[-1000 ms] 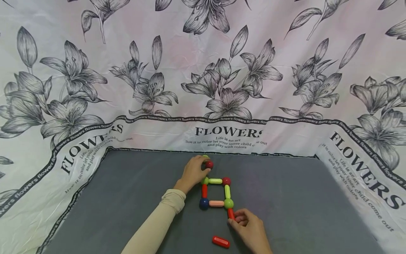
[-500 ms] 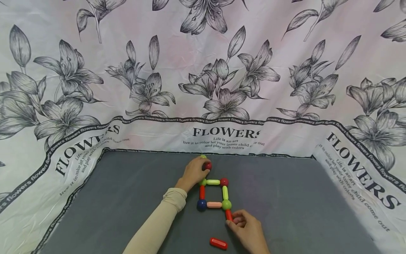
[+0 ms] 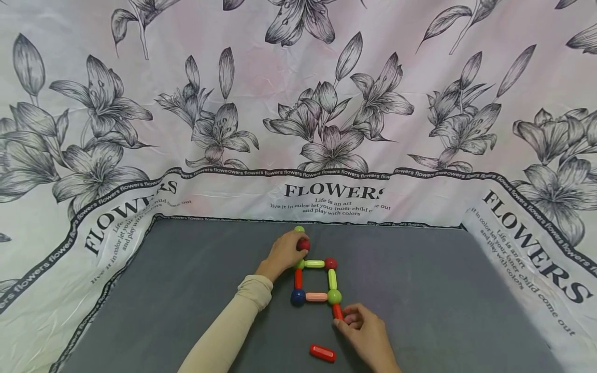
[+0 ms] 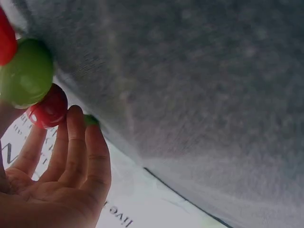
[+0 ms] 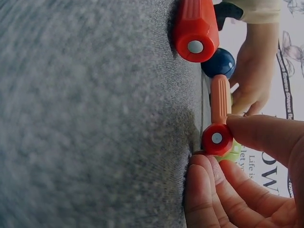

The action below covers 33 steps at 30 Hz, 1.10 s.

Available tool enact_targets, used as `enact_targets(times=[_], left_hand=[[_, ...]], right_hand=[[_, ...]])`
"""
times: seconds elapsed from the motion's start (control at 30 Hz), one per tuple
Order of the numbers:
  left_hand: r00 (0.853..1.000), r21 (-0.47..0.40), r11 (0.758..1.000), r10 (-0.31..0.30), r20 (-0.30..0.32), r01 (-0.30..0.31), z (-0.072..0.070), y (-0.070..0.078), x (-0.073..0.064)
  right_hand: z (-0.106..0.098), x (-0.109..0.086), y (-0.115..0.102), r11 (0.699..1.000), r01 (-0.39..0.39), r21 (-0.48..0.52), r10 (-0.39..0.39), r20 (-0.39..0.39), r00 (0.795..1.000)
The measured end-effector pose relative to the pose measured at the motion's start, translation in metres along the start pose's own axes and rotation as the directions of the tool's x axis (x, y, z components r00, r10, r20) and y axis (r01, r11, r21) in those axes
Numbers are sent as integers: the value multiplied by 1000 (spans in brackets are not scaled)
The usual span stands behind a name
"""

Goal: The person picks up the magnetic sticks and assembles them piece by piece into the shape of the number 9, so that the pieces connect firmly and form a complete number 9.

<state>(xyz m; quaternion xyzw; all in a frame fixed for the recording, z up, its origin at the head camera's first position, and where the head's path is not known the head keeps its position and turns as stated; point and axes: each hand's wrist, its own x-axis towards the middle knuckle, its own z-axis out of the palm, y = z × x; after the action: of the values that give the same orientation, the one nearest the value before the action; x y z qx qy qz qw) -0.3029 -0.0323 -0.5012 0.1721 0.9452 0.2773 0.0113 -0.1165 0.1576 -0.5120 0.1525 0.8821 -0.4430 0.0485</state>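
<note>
A square of magnetic rods and balls lies on the dark cloth. It has a navy ball (image 3: 298, 297), a light green ball (image 3: 334, 296), a dark red ball (image 3: 330, 264) and a mostly covered green ball (image 4: 29, 73). My left hand (image 3: 283, 251) holds another red ball (image 3: 304, 244) between thumb and fingers, just beyond the covered corner. A further green ball (image 3: 299, 229) shows past those fingers. At the near right corner, my right hand (image 3: 367, 331) pinches a red rod (image 3: 338, 312) whose far end meets the light green ball; its near end shows a metal disc.
A loose red rod (image 3: 323, 353) lies on the grey cloth (image 3: 443, 290) near the front, left of my right hand. A white flower-print sheet (image 3: 336, 202) rises behind the cloth and borders both sides.
The view shifts slightly with the head. Both hands keep their holds and the pieces stay in the same arrangement.
</note>
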Motion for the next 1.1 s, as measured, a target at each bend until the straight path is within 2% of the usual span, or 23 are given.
enact_targets(times=[0.17, 0.27, 0.33, 0.4, 0.53, 0.63, 0.7, 0.87, 1.1], left_hand=[[999, -41, 999, 30, -44, -32, -11, 10, -16], [995, -66, 994, 79, -54, -83, -18, 23, -34], [992, -86, 988, 124, -37, -127, -21, 33, -49], [987, -96, 982, 163, -3, -162, -21, 41, -64], [972, -136, 972, 208, 111, -193, -13, 50, -95], [952, -154, 969, 224, 208, -194, -5, 54, -114], [937, -150, 966, 244, 251, -211, 1, 58, -124], [912, -113, 961, 275, 306, -252, 16, 64, -138], [896, -52, 961, 273, 350, -273, 29, 68, -144]], right_hand=[[-1, 0, 2, 999, 31, 11, -30, -5, 1000], [-3, 0, 4, 997, 74, 22, -74, -17, 997], [-3, 1, 5, 995, 92, 37, -91, -23, 996], [-4, 2, 5, 994, 101, 47, -100, -19, 995], [-4, 3, 4, 993, 103, 66, -103, -9, 995], [-4, 4, 4, 992, 104, 66, -104, -8, 995], [-5, 5, 5, 992, 109, 59, -108, -10, 994], [-6, 6, 6, 992, 112, 54, -112, -4, 994], [-5, 6, 6, 991, 119, 69, -119, 3, 993]])
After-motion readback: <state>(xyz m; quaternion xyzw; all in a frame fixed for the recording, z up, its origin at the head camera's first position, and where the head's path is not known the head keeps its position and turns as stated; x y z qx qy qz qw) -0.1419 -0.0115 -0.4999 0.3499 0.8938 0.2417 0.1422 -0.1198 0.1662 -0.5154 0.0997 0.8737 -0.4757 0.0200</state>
